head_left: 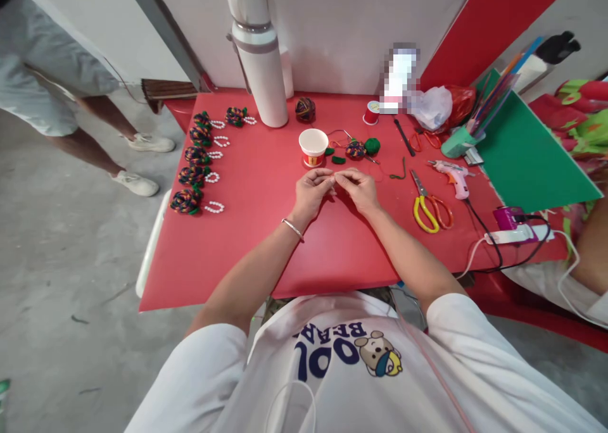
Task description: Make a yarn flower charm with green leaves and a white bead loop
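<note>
My left hand (311, 195) and my right hand (360, 189) meet over the middle of the red table (256, 230), fingertips pinched together. Something small and pale shows just below the fingers, too small to make out. Right behind my hands stands a paper cup (313, 143), white inside with a red band. Close by lie a multicoloured yarn piece (354, 150), a green yarn ball (372, 145) and small green pieces (338, 160). A thin red thread runs near my right hand.
Multicoloured yarn pieces (186, 200) and white bead loops (215, 207) line the left side. A tall white bottle (260, 72) stands behind. To the right lie yellow-and-red-handled scissors (426, 211), a pink glue gun (456, 176) and a power strip (517, 233). A person's legs (90, 116) show at left.
</note>
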The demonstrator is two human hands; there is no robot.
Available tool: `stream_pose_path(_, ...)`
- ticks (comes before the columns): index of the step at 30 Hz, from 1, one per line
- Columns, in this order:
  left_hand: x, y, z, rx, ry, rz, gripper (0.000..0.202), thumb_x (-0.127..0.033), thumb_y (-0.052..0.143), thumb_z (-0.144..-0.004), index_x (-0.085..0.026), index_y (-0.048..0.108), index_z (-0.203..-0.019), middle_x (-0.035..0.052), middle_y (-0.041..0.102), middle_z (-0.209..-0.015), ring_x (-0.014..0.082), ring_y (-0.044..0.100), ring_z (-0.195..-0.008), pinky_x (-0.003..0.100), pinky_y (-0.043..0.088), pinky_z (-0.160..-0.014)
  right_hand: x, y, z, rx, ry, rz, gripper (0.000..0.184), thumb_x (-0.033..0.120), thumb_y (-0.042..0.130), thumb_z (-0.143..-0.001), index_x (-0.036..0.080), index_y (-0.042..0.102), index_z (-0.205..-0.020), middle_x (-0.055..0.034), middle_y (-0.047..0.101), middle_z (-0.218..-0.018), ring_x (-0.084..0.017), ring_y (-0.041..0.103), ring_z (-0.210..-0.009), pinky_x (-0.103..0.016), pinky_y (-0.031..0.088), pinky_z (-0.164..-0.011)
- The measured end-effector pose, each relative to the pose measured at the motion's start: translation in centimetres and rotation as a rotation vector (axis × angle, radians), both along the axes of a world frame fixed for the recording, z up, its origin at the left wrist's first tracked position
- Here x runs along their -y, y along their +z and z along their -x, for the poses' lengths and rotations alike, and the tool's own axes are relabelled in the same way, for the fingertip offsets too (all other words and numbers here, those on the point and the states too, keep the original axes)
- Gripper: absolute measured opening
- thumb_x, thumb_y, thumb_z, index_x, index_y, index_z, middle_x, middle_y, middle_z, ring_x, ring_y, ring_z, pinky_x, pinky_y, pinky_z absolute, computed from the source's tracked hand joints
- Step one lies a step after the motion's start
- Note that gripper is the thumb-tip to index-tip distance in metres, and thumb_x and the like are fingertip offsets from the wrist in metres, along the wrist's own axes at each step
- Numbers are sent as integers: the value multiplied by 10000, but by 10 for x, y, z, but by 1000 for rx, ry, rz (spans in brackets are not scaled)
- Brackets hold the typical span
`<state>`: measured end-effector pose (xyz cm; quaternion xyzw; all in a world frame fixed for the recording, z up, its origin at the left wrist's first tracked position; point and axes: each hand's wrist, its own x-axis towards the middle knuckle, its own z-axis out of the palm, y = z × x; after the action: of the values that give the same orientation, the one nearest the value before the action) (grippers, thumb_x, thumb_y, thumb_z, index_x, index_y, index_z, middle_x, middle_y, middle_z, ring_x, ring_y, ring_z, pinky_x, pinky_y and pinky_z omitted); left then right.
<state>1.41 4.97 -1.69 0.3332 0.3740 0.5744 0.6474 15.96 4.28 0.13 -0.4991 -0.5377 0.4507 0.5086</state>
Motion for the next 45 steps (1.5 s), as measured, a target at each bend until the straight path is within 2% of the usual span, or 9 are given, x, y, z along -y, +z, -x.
stream_pose_path(6, -2, -1, 5, 12, -91, -1, 431, -339, 969, -702, -169, 727, -1015, 29, 794, -852, 125, 734, -650, 234, 628, -575, -6, 1, -4, -36, -70, 75, 340, 579, 846, -809, 247, 777, -836, -43, 708, -992, -168, 627, -868, -265, 505, -639)
stream_pose_path(12, 1, -1, 9, -22, -150, -43, 416, -283, 952, -697, -158, 755, -1042, 83, 826, -966, 181, 788, -815, 247, 647, -613, -3, 1, -7, -124, -31, 111, 426, 656, 864, -764, 245, 776, -834, -24, 697, -931, -127, 571, -727, -272, 504, -624)
stream_pose_path(20, 4, 4, 5, -163, -133, -84, 391, -427, 981, -721, -154, 800, -934, 40, 779, -764, 89, 603, -491, 220, 541, -434, -4, -2, -12, -134, 9, 135, 447, 671, 848, -773, 237, 800, -868, -6, 691, -834, -116, 562, -694, -252, 490, -609)
stream_pose_path(26, 7, 6, 3, -182, -132, -119, 366, -479, 948, -778, -153, 793, -835, 50, 758, -714, 98, 610, -512, 197, 490, -413, -5, -1, -13, -124, 7, 183, 432, 649, 845, -802, 231, 807, -906, 28, 612, -705, -118, 527, -630, -271, 480, -602)
stream_pose_path(32, 5, 6, 5, -124, -110, -49, 432, -517, 964, -735, -158, 759, -860, 61, 776, -785, 127, 669, -570, 206, 501, -410, -3, -5, -14, -174, 18, 156, 463, 578, 814, -812, 259, 778, -1146, -10, 738, -936, -118, 577, -708, -239, 476, -605)
stream_pose_path(35, 4, 5, 7, -93, -102, -15, 419, -501, 960, -743, -169, 739, -870, 45, 765, -781, 123, 666, -572, 209, 516, -429, -2, -5, -15, -159, 19, 165, 427, 454, 799, -772, 260, 746, -1148, -33, 761, -1095, -115, 587, -733, -242, 487, -618)
stream_pose_path(38, 2, 4, 8, -56, -89, 4, 403, -482, 957, -756, -174, 724, -871, 31, 748, -761, 104, 630, -535, 204, 494, -422, 0, -4, -15, -143, 45, 155, 382, 401, 794, -754, 238, 751, -1096, -36, 758, -1051, -109, 568, -700, -253, 497, -623)
stream_pose_path(41, 0, 3, 9, -25, -87, 0, 399, -471, 961, -760, -172, 718, -863, 18, 724, -734, 89, 597, -508, 203, 483, -421, 1, -4, -13, -126, 75, 111, 362, 453, 844, -772, 236, 776, -1054, -32, 747, -982, -143, 640, -784, -283, 560, -694)
stream_pose_path(45, 1, 5, 9, -15, -109, -10, 448, -497, 989, -704, -165, 722, -842, 10, 713, -721, 83, 584, -490, 210, 483, -413, 0, -9, -12, -29, 53, -12, 295, 528, 840, -845, 255, 818, -954, -34, 762, -964, -185, 713, -927, -361, 611, -902)
